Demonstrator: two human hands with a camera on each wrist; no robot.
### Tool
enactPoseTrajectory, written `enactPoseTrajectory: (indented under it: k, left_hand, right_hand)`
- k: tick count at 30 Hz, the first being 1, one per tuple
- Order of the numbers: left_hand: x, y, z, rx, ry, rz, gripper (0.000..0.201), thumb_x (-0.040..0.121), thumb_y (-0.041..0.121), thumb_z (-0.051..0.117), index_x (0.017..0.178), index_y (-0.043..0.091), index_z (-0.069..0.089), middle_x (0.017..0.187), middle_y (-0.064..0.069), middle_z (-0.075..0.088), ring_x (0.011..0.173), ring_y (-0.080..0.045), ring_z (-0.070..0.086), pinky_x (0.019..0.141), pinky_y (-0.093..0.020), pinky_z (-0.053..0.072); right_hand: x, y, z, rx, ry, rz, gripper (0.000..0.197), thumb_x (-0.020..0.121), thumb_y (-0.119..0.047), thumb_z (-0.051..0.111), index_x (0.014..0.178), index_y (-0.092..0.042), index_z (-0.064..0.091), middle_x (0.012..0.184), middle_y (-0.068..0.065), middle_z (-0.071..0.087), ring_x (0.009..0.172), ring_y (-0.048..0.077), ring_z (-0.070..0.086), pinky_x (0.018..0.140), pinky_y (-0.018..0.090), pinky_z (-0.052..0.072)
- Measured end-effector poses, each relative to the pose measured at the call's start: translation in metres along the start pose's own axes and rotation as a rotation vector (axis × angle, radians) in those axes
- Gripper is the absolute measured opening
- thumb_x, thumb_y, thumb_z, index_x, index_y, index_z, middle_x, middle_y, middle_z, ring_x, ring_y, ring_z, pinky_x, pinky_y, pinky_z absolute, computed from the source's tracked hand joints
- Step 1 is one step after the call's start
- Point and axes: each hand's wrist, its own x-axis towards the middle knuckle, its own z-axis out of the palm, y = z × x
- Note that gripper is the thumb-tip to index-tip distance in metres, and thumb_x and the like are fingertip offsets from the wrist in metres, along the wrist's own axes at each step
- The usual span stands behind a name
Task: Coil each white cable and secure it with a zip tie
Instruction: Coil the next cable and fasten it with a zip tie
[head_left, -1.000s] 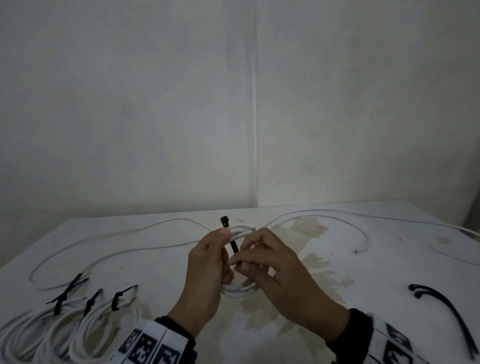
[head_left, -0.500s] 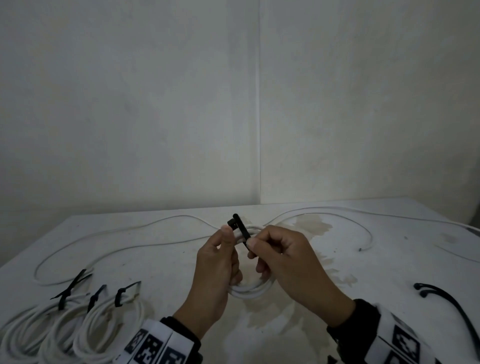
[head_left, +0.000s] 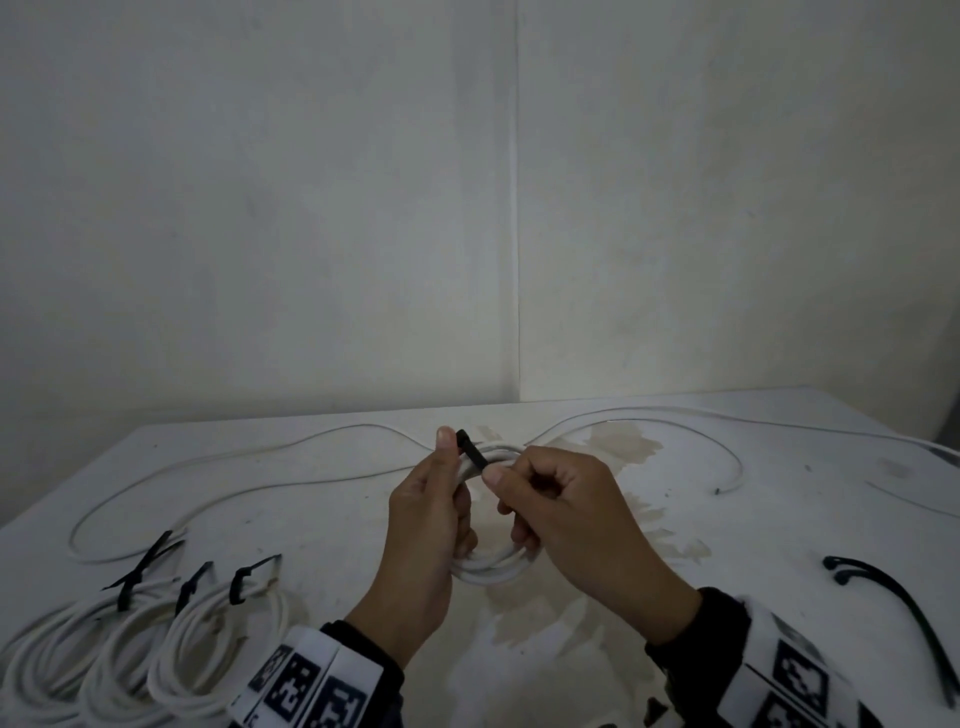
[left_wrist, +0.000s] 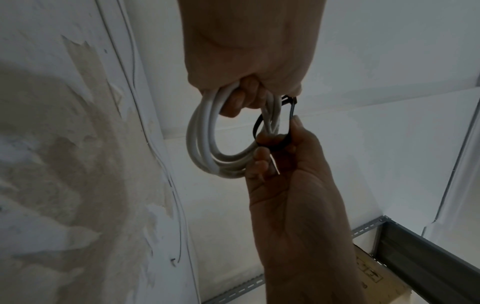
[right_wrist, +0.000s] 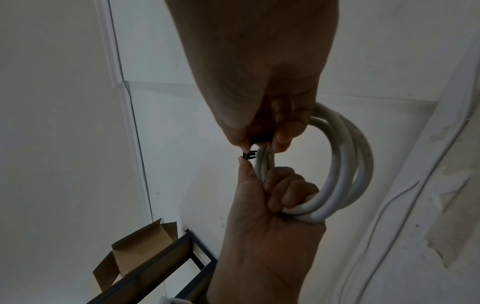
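Observation:
My left hand (head_left: 448, 470) grips a small white cable coil (head_left: 488, 571) above the table's middle, with its thumb tip against the head of a black zip tie (head_left: 471, 453). My right hand (head_left: 505, 486) pinches the tie's strap just right of the head. In the left wrist view the zip tie (left_wrist: 259, 127) loops loosely round the coil (left_wrist: 205, 142), and the right hand (left_wrist: 283, 162) holds the strap. The right wrist view shows the tie's head (right_wrist: 249, 154) beside the coil (right_wrist: 342, 164), with the left hand (right_wrist: 272, 197) curled round the strands.
Three coils (head_left: 156, 649) bound with black ties lie at the front left. Loose white cables (head_left: 234, 457) trail across the back of the table (head_left: 779, 519). Spare black zip ties (head_left: 893, 597) lie at the right. A cardboard box (right_wrist: 145, 246) and a metal rack (left_wrist: 415, 253) stand beyond the table.
The zip tie stood upright and now leans left, its head against my left thumb. My right hand's fingers lay straight across the coil and now curl to pinch the strap.

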Motion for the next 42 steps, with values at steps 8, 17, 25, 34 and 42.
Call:
enactPoseTrajectory:
  k: [8,17,25,34,42]
  left_hand:
    - [0.003,0.002,-0.001,0.027,0.001,0.019,0.050,0.092,0.038,0.046,0.046,0.025,0.062,0.042,0.009,0.024,0.037,-0.005,0.020,0.037,-0.019,0.024]
    - [-0.002,-0.002,0.001,0.137,0.019,0.099,0.055,0.092,0.032,0.048,0.038,0.025,0.054,0.039,0.010,0.026,0.038,-0.007,0.022,0.041,-0.021,0.025]
    - [0.001,0.001,-0.002,0.030,0.044,0.098,0.045,0.090,0.030,0.053,0.047,0.022,0.064,0.040,0.008,0.024,0.036,-0.006,0.021,0.035,-0.017,0.025]
    - [-0.003,0.011,0.000,-0.017,-0.041,0.165,0.018,0.080,0.029,0.058,0.074,0.020,0.072,0.051,-0.008,0.046,0.033,-0.006,0.025,0.035,-0.015,0.025]
    - [0.009,0.019,-0.012,-0.114,0.040,0.113,0.024,0.089,0.024,0.052,0.068,0.016,0.063,0.039,0.013,0.023,0.033,-0.003,0.017,0.034,-0.012,0.018]
  right_hand:
    - [0.002,-0.004,0.000,0.016,-0.007,0.009,0.030,0.085,-0.019,0.062,0.058,-0.008,0.055,0.049,-0.004,0.056,0.043,0.009,0.052,0.046,0.020,0.044]
    - [0.007,-0.010,0.003,-0.036,-0.011,0.026,0.029,0.085,-0.029,0.063,0.058,-0.020,0.056,0.052,-0.005,0.057,0.038,0.005,0.049,0.046,0.014,0.039]
    - [-0.005,-0.006,0.006,0.031,0.014,-0.035,0.024,0.084,-0.011,0.064,0.068,-0.028,0.062,0.052,-0.010,0.062,0.052,0.006,0.062,0.054,0.016,0.050]
    - [-0.008,-0.017,0.006,-0.088,0.097,-0.327,0.010,0.080,-0.016,0.070,0.089,-0.014,0.075,0.069,-0.009,0.069,0.048,0.002,0.061,0.050,0.017,0.052]
    - [-0.018,-0.006,-0.008,-0.122,0.292,-0.524,0.016,0.081,-0.022,0.061,0.091,-0.015,0.071,0.069,-0.014,0.064,0.055,0.003,0.062,0.049,0.019,0.052]
